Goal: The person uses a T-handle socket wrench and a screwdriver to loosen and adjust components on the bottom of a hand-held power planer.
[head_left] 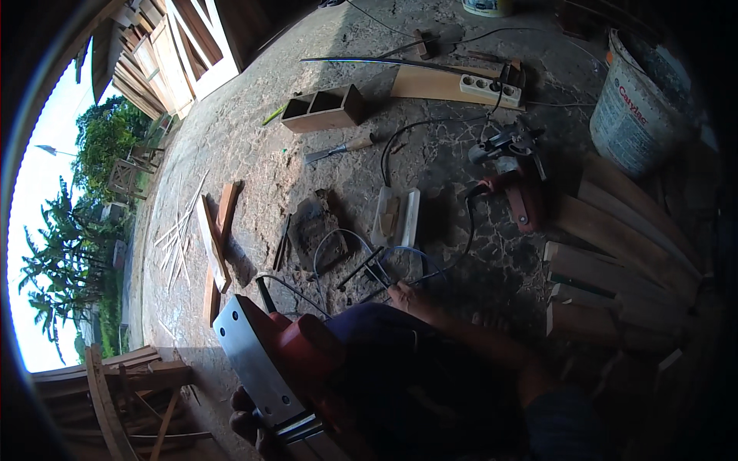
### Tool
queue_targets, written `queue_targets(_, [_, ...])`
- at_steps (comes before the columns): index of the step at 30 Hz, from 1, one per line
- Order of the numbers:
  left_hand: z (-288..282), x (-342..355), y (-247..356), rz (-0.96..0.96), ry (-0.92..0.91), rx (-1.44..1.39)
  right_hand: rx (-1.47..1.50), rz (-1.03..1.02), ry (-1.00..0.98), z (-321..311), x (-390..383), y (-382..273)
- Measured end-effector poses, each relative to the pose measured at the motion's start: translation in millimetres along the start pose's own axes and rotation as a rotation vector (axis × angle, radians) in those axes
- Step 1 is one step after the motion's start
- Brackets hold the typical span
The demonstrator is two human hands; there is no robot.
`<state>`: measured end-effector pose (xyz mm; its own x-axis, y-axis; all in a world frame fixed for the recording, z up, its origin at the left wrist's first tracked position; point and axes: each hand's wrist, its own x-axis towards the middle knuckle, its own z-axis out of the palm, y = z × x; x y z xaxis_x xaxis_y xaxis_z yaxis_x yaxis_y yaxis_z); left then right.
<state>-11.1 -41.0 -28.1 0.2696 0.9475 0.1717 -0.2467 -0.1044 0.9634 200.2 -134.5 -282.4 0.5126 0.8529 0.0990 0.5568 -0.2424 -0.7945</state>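
Currently: one planer [296, 361], red body [311, 346], flat silver plate [255, 357] with dark round dots; left hand [245, 422] holds it; right hand's [413, 301] grip unclear.

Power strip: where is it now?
In the head view, the white power strip lies at upper right, on the right end of the thin tan board, left of the large bucket.

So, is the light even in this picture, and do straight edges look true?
In the head view, uneven light: the sky is very bright, the boards at lower right and the lower part of the red power tool look dark; also in the head view, the left edge of the floor bows, likely fisheye distortion.
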Motion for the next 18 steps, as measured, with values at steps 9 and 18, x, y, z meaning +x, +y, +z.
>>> queue_targets(9, [-5.6, -7.8, 6.6, -0.008, 0.04, -0.001, -0.331, 0.044, -0.19, 6.3, 86.5, -8.8])
queue_targets(18, [-15.9, -27.1, 29.1, -0.006, 0.003, -0.142, 0.26, 0.119, 0.124, 9.6, 106.6, 6.6])
